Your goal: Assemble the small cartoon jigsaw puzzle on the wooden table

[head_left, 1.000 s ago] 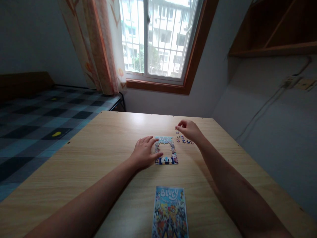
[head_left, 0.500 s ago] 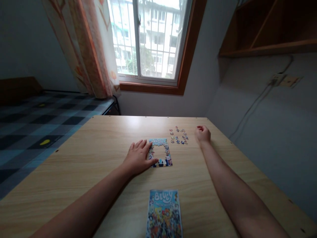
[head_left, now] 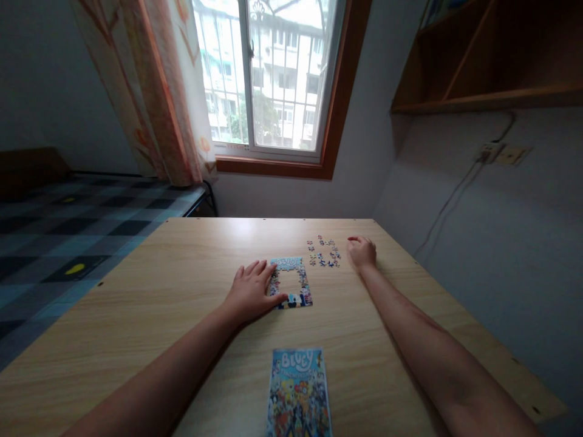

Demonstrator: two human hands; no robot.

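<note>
My left hand [head_left: 252,288] lies flat and open on the table, fingers spread. Its thumb and fingertips touch the left side of a partly assembled jigsaw puzzle [head_left: 306,292], a colourful border around a bare middle. Several loose puzzle pieces [head_left: 331,263] are scattered just beyond the puzzle's right side. To the right of those pieces, my right hand [head_left: 363,252] rests closed with its fingers curled in; whatever it may hold is hidden. Nearer to me lies a picture sheet or box [head_left: 298,394] marked "Bluey", its lower edge cut off by the view.
The wooden table [head_left: 191,261] reaches toward the wall under a barred window [head_left: 282,79]. A bed with a checked cover [head_left: 91,224] stands at the left. On the right wall are a shelf [head_left: 483,100] and a socket with a cable [head_left: 489,153].
My right hand has shifted slightly left, closer to the loose pieces. My left hand stays on the puzzle's edge. The whole view has turned a little.
</note>
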